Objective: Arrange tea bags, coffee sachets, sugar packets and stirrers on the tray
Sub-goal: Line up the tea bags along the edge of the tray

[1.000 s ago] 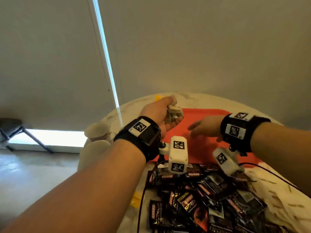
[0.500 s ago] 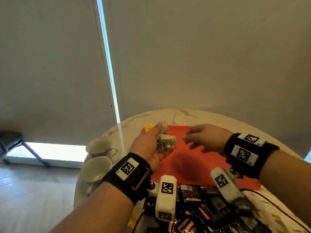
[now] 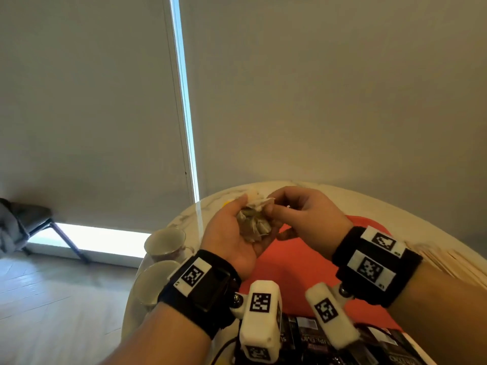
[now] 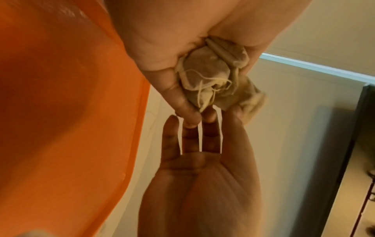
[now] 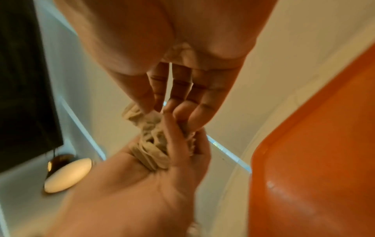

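My left hand (image 3: 246, 206) is palm up above the far left corner of the red tray (image 3: 297, 272) and grips a crumpled bunch of beige tea bags (image 3: 253, 225) with strings. My right hand (image 3: 272, 205) meets it from the right, and its thumb and fingertips pinch a tea bag at the top of the bunch. In the left wrist view the tea bags (image 4: 213, 77) sit in my left hand's curled fingers, with the right hand (image 4: 202, 168) reaching in from below. In the right wrist view my right hand's fingertips (image 5: 162, 105) touch the bunch (image 5: 154, 141) beside the tray (image 5: 314, 144).
The round marble table (image 3: 395, 206) carries a pile of dark coffee sachets (image 3: 369, 341) at the near edge of the tray. Wooden stirrers (image 3: 442, 259) lie to the right. Two cups (image 3: 164, 245) stand at the table's left edge. A chair (image 3: 26, 222) stands on the floor at far left.
My right hand has moved left from over the tray to the bunch and now pinches a tea bag. My left hand has kept hold of the bunch. The head view has tilted upward.
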Demonstrator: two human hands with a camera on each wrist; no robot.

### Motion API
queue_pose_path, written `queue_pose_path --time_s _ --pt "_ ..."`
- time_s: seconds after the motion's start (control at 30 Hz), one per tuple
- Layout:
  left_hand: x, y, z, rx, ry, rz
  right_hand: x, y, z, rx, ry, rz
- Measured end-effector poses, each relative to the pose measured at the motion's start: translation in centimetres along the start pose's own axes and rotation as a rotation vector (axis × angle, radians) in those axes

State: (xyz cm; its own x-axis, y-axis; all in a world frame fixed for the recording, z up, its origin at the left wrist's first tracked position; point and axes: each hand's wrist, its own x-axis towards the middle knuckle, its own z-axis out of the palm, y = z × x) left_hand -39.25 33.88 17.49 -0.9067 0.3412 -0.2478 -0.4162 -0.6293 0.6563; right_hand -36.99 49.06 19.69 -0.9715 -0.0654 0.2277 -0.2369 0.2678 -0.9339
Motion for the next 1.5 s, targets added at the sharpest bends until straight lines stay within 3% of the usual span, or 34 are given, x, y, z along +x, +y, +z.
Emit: queue_pose_path --time_s 0.1,0.2,0.33,0.57,0.73,0.87,0.93,1.03,1.17,1.33,1.5 --pt "0.1 0.4 0.1 -0.029 0.006 0.024 0.4 -0.8 0.4 0.326 0.031 0.114" --pt "0.1 0.7 0.3 -0.031 0.049 0.056 0.7 -1.6 0.0 0.463 0.077 0.173" --pt "0.2 0.8 -0.1 -0.009 -0.008 0.007 1.2 -2.3 -1.1 0.533 0.169 0.071" --pt "-0.1 1.7 -0.4 0.062 -0.027 0.021 1.2 -2.4 -1.5 0.21 0.159 -0.285" --pt "-0.9 2.4 0.0 0.152 -0.065 0.087 1.0 -2.1 -1.0 0.188 0.058 -0.359" --pt "-1.4 2.5 0.0 0.266 -0.134 0.192 1.3 -2.1 -0.2 0.045 0.14 -0.39" --pt "-1.1 2.5 -0.3 0.324 -0.094 0.262 1.6 -2.4 0.0 0.041 0.152 -0.384" --pt "-0.7 3.2 -0.5 0.374 -0.038 0.337 2.5 -2.7 0.1 0.079 0.182 -0.286" --pt "0.0 4.8 -0.2 0.414 -0.03 0.362 4.0 -2.5 0.8 0.273 0.063 0.084" --pt "3.3 7.1 -1.0 0.443 0.148 0.322 7.6 -0.3 1.3 0.354 0.123 0.216" --pt "5.6 10.1 -2.0 0.374 0.208 0.315 12.2 5.1 1.6 0.068 0.177 0.443"
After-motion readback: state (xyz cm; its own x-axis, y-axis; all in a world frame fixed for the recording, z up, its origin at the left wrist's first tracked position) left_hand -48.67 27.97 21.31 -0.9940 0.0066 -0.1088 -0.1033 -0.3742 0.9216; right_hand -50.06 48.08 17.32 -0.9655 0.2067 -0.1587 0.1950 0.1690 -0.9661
